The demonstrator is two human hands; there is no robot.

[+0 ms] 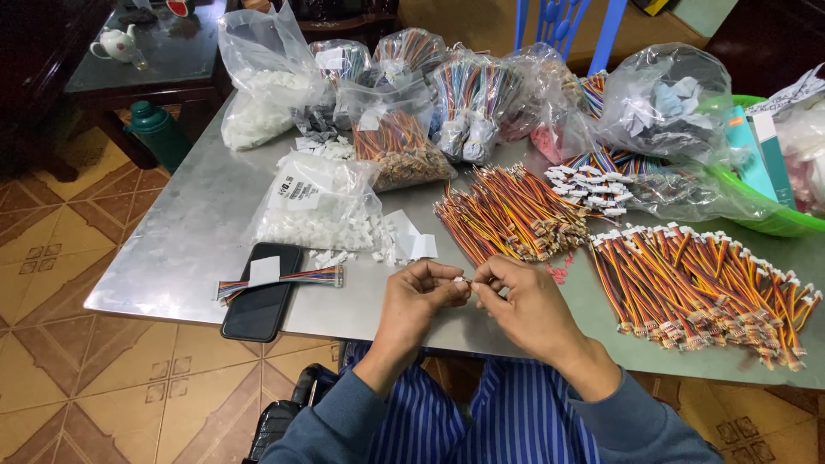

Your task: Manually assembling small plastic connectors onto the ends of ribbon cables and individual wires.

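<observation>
A grey metal table (172, 249) stands on a floor (103, 378) of brown patterned tiles. Behind it is a dark wooden side table (103, 82) with a glass top. A blue chair (563, 26) stands at the far side.

The small white connector (461, 280) pinched between the left hand (418, 296) and right hand (524, 302) is mostly covered by fingertips and too small to make out its pins. The green basin (778, 222) runs off the right edge, its contents veiled by a clear bag (666, 99). The blue chair (563, 26) is cut off at the top.
</observation>
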